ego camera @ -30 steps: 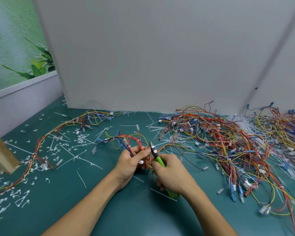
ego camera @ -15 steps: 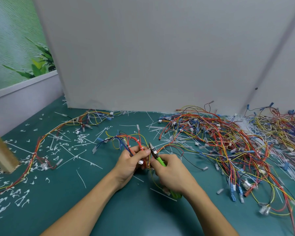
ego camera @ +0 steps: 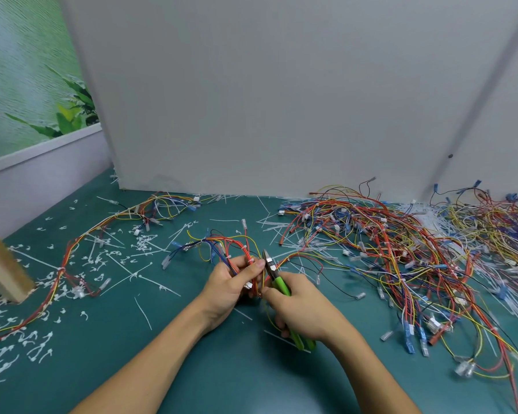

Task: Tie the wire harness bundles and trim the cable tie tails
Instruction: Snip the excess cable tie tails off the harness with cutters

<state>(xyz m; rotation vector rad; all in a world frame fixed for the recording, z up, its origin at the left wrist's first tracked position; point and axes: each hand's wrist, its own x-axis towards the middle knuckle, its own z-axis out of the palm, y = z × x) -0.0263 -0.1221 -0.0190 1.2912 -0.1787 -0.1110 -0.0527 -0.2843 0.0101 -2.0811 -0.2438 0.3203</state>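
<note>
The left hand point(ego camera: 226, 289) pinched the wire harness point(ego camera: 234, 249) between thumb and fingers; just right, the right hand point(ego camera: 301, 307) curled round green-handled cutters point(ego camera: 277, 279), tips touching the bundle.

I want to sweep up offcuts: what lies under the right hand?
A white cable tie piece lies on the mat beneath the right hand, by the end of the green-handled cutters. Anything else there is covered by the hand.

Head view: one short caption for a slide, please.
Left hand grips a wire harness; right hand holds green cutters beside it.
</note>
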